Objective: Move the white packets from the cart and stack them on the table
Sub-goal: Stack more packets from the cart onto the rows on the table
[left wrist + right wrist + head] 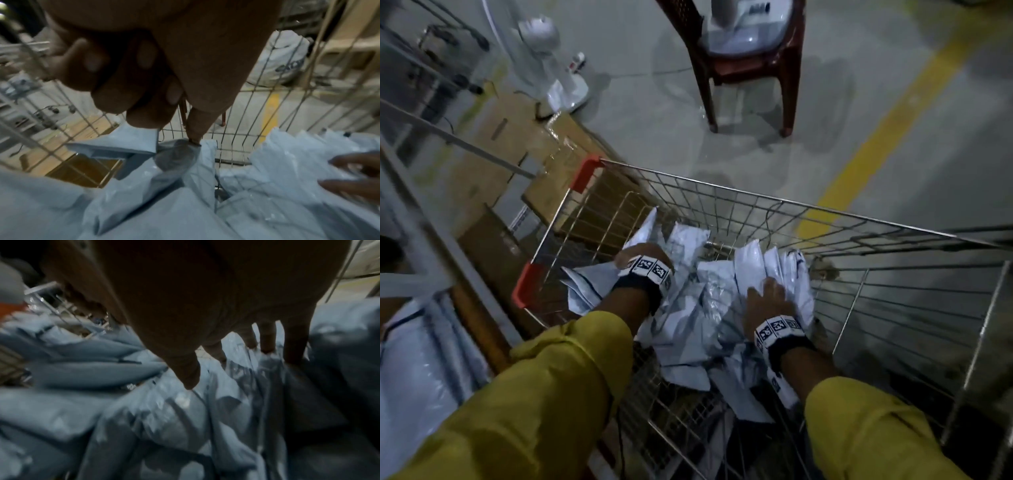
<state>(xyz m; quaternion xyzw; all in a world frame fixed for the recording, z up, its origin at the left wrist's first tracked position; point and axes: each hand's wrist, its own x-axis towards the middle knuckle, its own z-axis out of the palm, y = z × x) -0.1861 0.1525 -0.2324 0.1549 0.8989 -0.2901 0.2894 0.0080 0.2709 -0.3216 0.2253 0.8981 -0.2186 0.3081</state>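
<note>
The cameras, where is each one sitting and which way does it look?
Head view: sits on the person's head, looks forward and down into the cart; shows both yellow sleeves, left hand and right hand on the packets.
Left wrist view: sits on the left wrist, looks along curled fingers at packets and the cart's wire wall.
Right wrist view: sits on the right wrist, looks along spread fingers pressing into packets.
Shared: the left wrist view also catches the right hand's fingertips; all show packets.
</note>
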